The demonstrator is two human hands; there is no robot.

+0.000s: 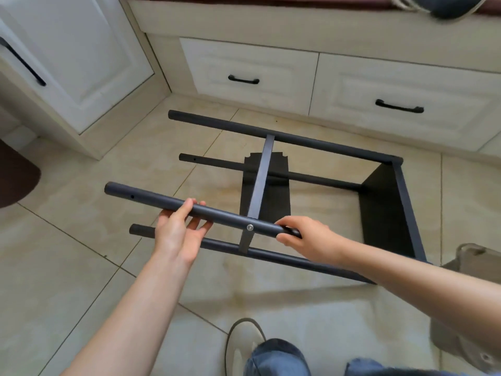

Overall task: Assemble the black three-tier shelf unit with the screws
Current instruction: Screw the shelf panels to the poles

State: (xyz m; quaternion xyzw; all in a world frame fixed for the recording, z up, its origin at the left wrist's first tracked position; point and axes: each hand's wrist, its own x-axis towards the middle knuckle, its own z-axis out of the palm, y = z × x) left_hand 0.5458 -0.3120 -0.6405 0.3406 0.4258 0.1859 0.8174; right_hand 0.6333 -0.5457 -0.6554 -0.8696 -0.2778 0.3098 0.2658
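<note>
The black shelf unit (385,207) lies on its side on the tiled floor, with its four round posts pointing left. One shelf board (268,196) sits mid-length, seen edge-on, and another closes the right end. A silver screw (250,227) shows in the near upper post (151,199) where the middle board meets it. My left hand (179,229) cups that post from below, fingers curled over it. My right hand (306,236) grips the same post just right of the screw.
White drawers (249,74) with black handles run along the back, and a white cabinet (67,58) stands at the left. A dark mat (16,175) lies at the far left. My slipper (241,346) and jeans are at the bottom, and a beige object (471,270) lies at the right.
</note>
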